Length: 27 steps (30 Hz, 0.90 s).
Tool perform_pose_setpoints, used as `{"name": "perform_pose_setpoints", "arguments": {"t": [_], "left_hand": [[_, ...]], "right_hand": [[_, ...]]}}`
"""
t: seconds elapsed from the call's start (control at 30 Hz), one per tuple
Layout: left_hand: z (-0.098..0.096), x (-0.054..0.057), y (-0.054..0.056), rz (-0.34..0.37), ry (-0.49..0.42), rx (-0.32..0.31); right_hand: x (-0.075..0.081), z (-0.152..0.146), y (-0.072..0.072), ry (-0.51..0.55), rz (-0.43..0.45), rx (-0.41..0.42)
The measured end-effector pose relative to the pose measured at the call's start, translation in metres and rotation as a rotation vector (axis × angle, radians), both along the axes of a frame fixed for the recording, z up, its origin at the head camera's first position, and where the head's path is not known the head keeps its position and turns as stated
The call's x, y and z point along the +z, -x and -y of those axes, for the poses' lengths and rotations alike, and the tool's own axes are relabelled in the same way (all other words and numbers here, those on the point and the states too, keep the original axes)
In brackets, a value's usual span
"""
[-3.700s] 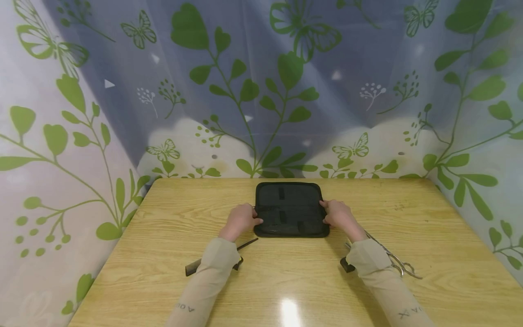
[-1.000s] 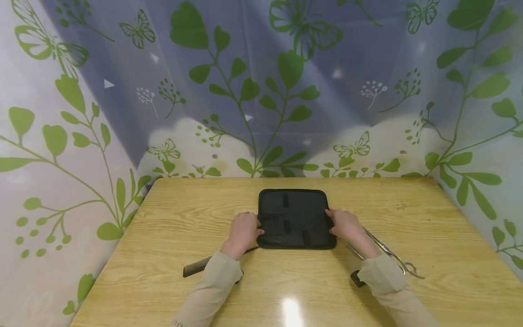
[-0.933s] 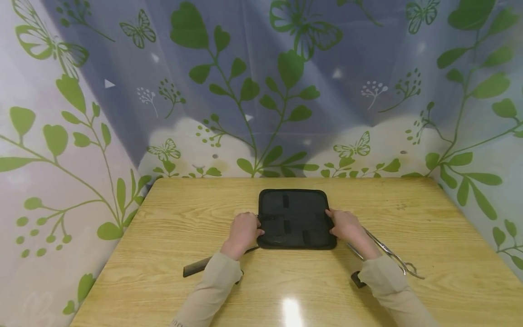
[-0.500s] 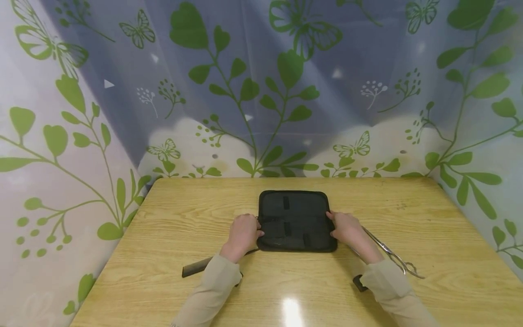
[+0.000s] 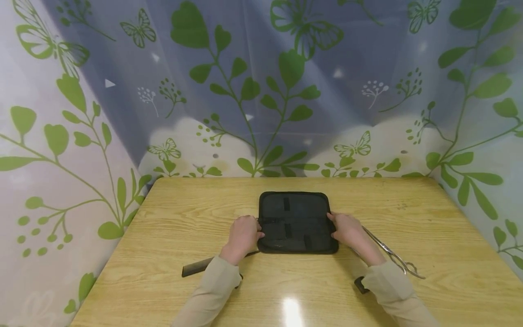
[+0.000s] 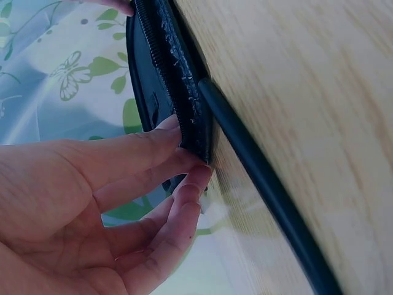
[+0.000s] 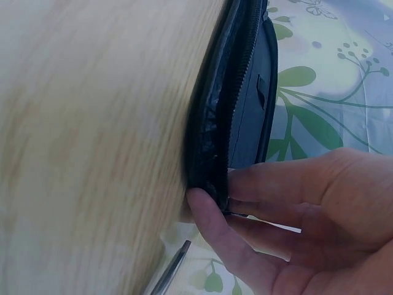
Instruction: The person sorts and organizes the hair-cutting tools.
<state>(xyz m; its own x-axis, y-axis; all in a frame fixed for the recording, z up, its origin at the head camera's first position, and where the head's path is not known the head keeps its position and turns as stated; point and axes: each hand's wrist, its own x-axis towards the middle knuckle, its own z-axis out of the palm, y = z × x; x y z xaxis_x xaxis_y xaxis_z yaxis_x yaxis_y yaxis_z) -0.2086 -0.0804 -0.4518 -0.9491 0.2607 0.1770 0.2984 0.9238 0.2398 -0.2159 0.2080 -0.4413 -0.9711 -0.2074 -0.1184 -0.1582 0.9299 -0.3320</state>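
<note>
A black zip case [image 5: 304, 211] lies opened out on the table, its inside with elastic loops facing up. My left hand [image 5: 243, 236] pinches its left edge, thumb on top, and the left wrist view has these fingers [image 6: 153, 236] at the zip's teeth. On the opposite edge, my right hand [image 5: 349, 231] grips the case between thumb and fingers. Partly under my left forearm is a dark tail comb [image 5: 196, 267], whose thin handle points toward the case. Silver scissors [image 5: 388, 252] rest beside my right wrist, their blades partly hidden by it.
The light wooden table [image 5: 196, 200] ends at a curtain [image 5: 269, 113] with green leaves and butterflies, which also hangs along both sides. Black wrist mounts [image 5: 361, 285] stick out below the sleeves. A bright reflection shines on the table's near part.
Both hands have drawn the case toward me and slightly right since the earliest frame, with only a small shift in the last second. The comb and scissors look nearly unmoved.
</note>
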Motion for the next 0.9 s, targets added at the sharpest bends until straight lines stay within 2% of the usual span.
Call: {"name": "perform_pose_setpoints", "arguments": {"t": [0.17,0.4,0.57,0.9], "left_hand": [[0.000,0.002,-0.002,0.016,0.027,-0.009],[0.002,0.001,-0.005,-0.019,0.038,-0.029],[0.003,0.000,-0.007,0.001,0.062,-0.044],[0.005,-0.002,-0.011,0.028,-0.002,-0.025]], "right_hand": [[0.000,0.000,-0.002,-0.005,0.012,-0.006],[0.002,0.001,-0.008,0.013,0.028,-0.013],[0.003,0.001,-0.012,0.032,0.046,-0.023],[0.001,0.000,-0.016,0.037,0.042,-0.012]]}}
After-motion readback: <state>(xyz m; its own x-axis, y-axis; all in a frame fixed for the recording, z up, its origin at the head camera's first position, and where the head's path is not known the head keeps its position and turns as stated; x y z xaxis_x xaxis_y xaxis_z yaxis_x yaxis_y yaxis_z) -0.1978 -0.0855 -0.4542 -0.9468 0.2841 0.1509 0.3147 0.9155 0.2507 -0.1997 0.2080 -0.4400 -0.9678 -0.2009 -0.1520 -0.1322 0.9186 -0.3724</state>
